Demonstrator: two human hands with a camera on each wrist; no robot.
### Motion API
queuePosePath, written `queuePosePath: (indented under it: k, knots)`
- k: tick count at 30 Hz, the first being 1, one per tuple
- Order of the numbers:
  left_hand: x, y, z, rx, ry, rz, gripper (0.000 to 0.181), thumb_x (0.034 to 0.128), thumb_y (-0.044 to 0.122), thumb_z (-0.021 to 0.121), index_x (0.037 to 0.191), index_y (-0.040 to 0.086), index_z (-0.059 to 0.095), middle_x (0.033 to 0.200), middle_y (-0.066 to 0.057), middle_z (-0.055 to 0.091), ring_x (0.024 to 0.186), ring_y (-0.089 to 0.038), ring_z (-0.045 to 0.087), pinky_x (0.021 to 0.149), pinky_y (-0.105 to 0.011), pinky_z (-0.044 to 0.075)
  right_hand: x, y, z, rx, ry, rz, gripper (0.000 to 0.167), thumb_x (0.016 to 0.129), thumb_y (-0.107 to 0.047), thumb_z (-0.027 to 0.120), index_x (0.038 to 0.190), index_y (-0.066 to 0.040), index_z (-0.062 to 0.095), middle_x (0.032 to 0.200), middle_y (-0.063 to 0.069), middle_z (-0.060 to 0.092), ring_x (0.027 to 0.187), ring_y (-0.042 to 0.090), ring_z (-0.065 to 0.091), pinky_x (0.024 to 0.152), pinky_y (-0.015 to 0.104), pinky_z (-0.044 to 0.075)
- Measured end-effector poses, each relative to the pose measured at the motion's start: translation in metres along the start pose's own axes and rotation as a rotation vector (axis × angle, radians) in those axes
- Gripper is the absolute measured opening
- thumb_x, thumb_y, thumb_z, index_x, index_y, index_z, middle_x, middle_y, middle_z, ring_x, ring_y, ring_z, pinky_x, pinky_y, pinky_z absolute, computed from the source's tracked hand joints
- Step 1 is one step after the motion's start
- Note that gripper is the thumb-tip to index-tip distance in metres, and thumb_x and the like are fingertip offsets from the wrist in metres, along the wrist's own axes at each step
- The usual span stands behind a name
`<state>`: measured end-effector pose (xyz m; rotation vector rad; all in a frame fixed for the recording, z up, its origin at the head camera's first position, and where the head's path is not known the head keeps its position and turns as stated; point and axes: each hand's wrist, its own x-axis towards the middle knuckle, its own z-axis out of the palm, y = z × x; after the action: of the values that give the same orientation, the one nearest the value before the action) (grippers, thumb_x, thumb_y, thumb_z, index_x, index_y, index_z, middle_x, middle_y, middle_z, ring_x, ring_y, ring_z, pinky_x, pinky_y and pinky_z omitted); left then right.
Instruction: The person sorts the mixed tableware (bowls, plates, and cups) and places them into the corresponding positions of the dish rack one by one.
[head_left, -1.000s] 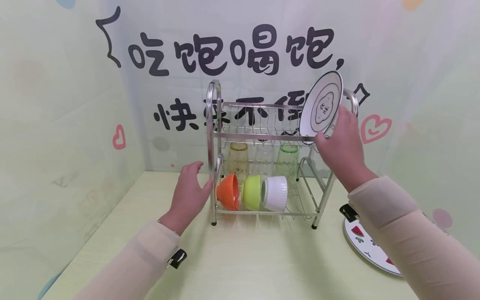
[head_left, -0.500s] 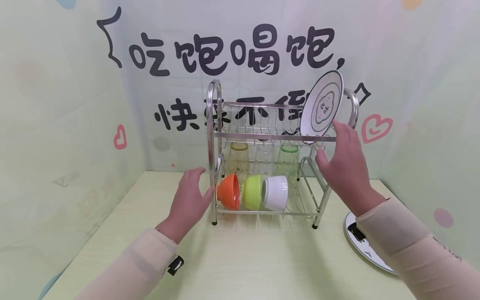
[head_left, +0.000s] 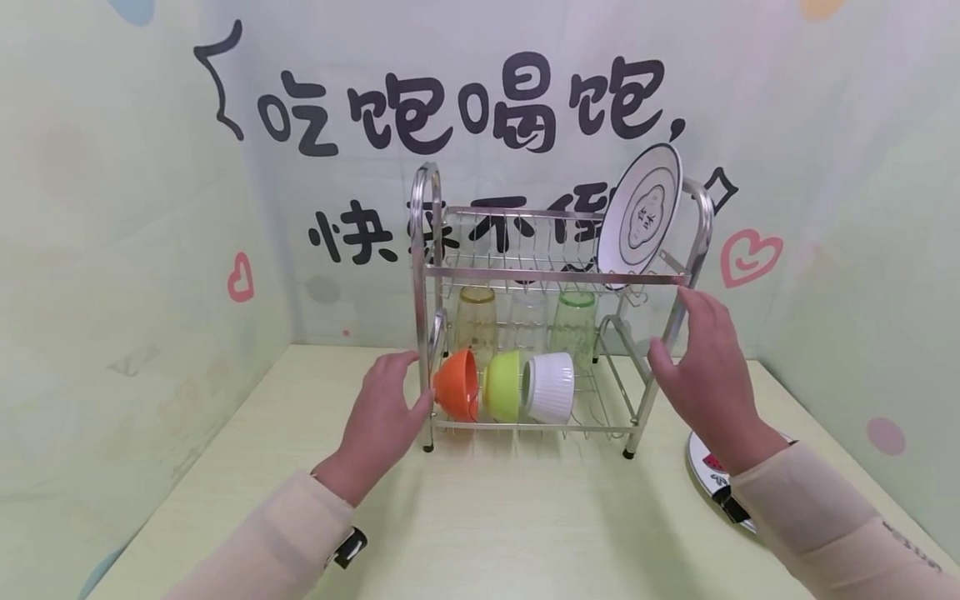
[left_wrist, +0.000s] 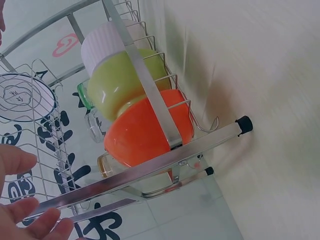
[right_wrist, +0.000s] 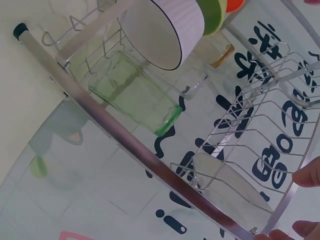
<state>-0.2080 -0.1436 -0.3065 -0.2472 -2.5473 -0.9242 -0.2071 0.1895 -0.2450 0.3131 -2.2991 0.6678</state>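
A two-tier metal dish rack (head_left: 555,275) stands on the table. A white plate (head_left: 639,212) with a dark rim leans upright in its top tier, at the right end. My left hand (head_left: 378,417) is at the rack's left post, thumb and fingers spread; in the left wrist view its fingers (left_wrist: 42,222) lie close to the post. My right hand (head_left: 708,375) is beside the right post, loosely spread and apart from the plate. On the lower tier, orange (head_left: 456,385), yellow-green (head_left: 502,386) and white bowls (head_left: 550,387) lie on their sides.
Behind the bowls stand yellow (head_left: 477,321), clear (head_left: 527,321) and green glasses (head_left: 574,323). A plate with fruit prints (head_left: 701,467) lies on the table (head_left: 525,525) at the right, partly under my right sleeve. A printed cloth wall (head_left: 337,300) rises behind the rack.
My right hand has let go of the white plate and moved down and right to the right post. The plate stays leaning in the top tier. The left hand has shifted slightly downward.
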Motion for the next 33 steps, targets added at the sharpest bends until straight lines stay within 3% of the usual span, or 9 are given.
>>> queuePosePath:
  k: [6, 14, 21, 27, 31, 33]
  knots:
    - [-0.003, 0.000, 0.002, -0.020, -0.011, -0.004, 0.050, 0.0875, 0.011, 0.068, 0.133, -0.001, 0.050, 0.131, -0.019, 0.051, 0.122, -0.035, 0.048, 0.099, -0.051, 0.044, -0.007, 0.012, 0.003, -0.012, 0.029, -0.008, 0.058, 0.085, -0.001, 0.064, 0.136, 0.009, 0.040, 0.135, 0.027, 0.043, 0.125, 0.042, 0.038, 0.092, 0.063, 0.043]
    - [-0.010, 0.000, 0.005, -0.043, -0.059, -0.013, 0.051, 0.0895, 0.013, 0.065, 0.135, 0.000, 0.048, 0.135, -0.016, 0.050, 0.126, -0.033, 0.047, 0.103, -0.049, 0.042, -0.017, 0.035, 0.001, -0.019, -0.036, 0.130, 0.059, 0.090, -0.008, 0.059, 0.141, 0.010, 0.034, 0.140, 0.031, 0.038, 0.130, 0.046, 0.035, 0.098, 0.063, 0.037]
    - [-0.014, 0.001, 0.006, -0.031, -0.067, -0.020, 0.049, 0.0899, 0.013, 0.065, 0.135, 0.000, 0.049, 0.133, -0.015, 0.051, 0.125, -0.032, 0.048, 0.100, -0.048, 0.045, -0.024, 0.056, 0.000, 0.013, -0.136, 0.268, 0.059, 0.093, -0.014, 0.052, 0.140, 0.014, 0.031, 0.136, 0.036, 0.036, 0.124, 0.049, 0.036, 0.096, 0.063, 0.035]
    - [-0.018, 0.000, 0.006, -0.027, -0.049, -0.005, 0.048, 0.0883, 0.010, 0.067, 0.133, -0.001, 0.051, 0.127, -0.015, 0.055, 0.119, -0.031, 0.053, 0.097, -0.046, 0.047, -0.026, 0.079, 0.006, 0.046, -0.278, 0.395, 0.065, 0.093, -0.017, 0.049, 0.142, 0.016, 0.023, 0.139, 0.038, 0.031, 0.126, 0.052, 0.033, 0.098, 0.065, 0.033]
    - [-0.020, -0.001, 0.006, -0.026, -0.049, 0.002, 0.048, 0.0881, 0.009, 0.067, 0.132, -0.002, 0.052, 0.126, -0.016, 0.056, 0.117, -0.031, 0.054, 0.096, -0.046, 0.048, -0.028, 0.096, 0.005, 0.007, -0.384, 0.437, 0.068, 0.092, -0.017, 0.048, 0.142, 0.019, 0.018, 0.140, 0.042, 0.026, 0.127, 0.056, 0.029, 0.099, 0.067, 0.031]
    - [-0.021, -0.001, 0.006, -0.027, -0.051, 0.006, 0.048, 0.0880, 0.009, 0.067, 0.132, -0.002, 0.052, 0.126, -0.016, 0.056, 0.117, -0.031, 0.055, 0.096, -0.046, 0.048, -0.029, 0.105, 0.003, -0.033, -0.429, 0.447, 0.069, 0.091, -0.017, 0.049, 0.140, 0.021, 0.019, 0.136, 0.044, 0.029, 0.120, 0.055, 0.036, 0.097, 0.066, 0.034]
